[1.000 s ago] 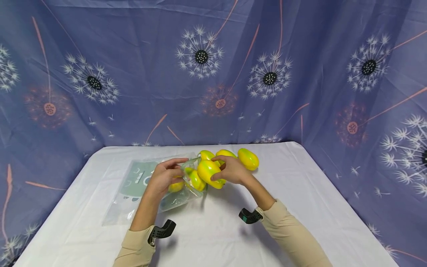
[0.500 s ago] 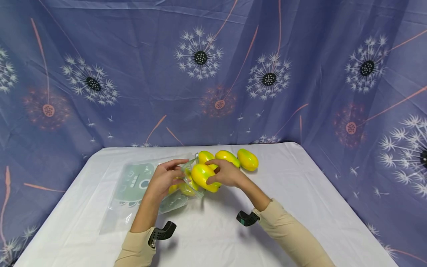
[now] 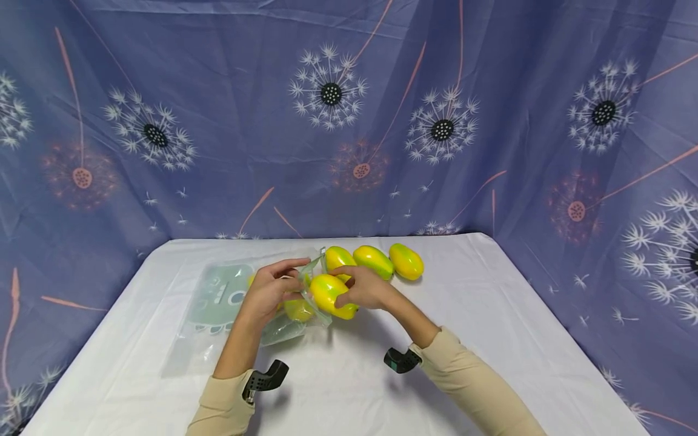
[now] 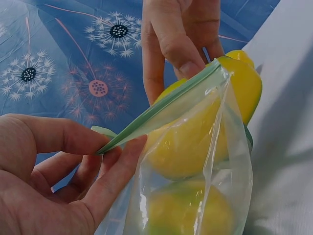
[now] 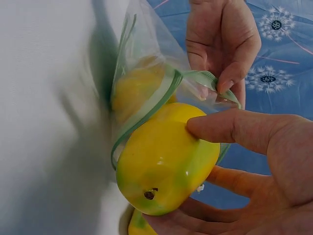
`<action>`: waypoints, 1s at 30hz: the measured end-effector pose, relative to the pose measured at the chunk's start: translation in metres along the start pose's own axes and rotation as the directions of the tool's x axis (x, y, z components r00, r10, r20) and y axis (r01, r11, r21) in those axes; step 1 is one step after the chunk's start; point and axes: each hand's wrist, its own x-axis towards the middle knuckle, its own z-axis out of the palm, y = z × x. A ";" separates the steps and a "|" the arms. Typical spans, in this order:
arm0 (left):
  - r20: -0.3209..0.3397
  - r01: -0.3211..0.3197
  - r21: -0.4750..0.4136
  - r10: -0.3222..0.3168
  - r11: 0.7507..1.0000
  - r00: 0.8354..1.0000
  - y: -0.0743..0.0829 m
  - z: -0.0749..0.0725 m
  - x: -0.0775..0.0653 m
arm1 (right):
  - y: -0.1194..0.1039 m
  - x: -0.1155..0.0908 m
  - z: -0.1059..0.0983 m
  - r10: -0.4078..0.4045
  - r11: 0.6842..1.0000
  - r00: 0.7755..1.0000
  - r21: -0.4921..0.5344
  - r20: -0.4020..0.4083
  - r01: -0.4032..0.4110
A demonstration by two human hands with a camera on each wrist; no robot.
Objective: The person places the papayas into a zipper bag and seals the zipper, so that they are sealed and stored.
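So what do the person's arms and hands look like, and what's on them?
Plain beige sleeves, left and right, end partway along the forearms. By each cuff sits a bent black gadget with tiny holes: left gadget, right gadget. The right one has a green patch. The left hand and right hand wear no gloves.

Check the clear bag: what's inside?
At least one yellow fruit is inside the bag; another fruit, held by the right hand, is partway in. The left hand covers part of the bag, so no sure count.
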 end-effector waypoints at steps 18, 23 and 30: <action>-0.018 0.005 0.015 -0.005 1.000 1.000 -0.001 0.000 0.001 | 0.002 -0.004 0.010 -0.042 0.999 0.998 -0.001 0.048 0.042; -0.035 0.008 -0.014 -0.009 1.000 0.999 -0.002 0.000 0.002 | 0.001 -0.003 0.009 0.027 0.999 1.000 0.030 -0.002 -0.027; -0.036 0.010 -0.051 -0.012 0.999 0.999 0.000 0.000 0.002 | 0.003 -0.003 0.012 0.029 0.999 0.999 0.037 -0.020 -0.028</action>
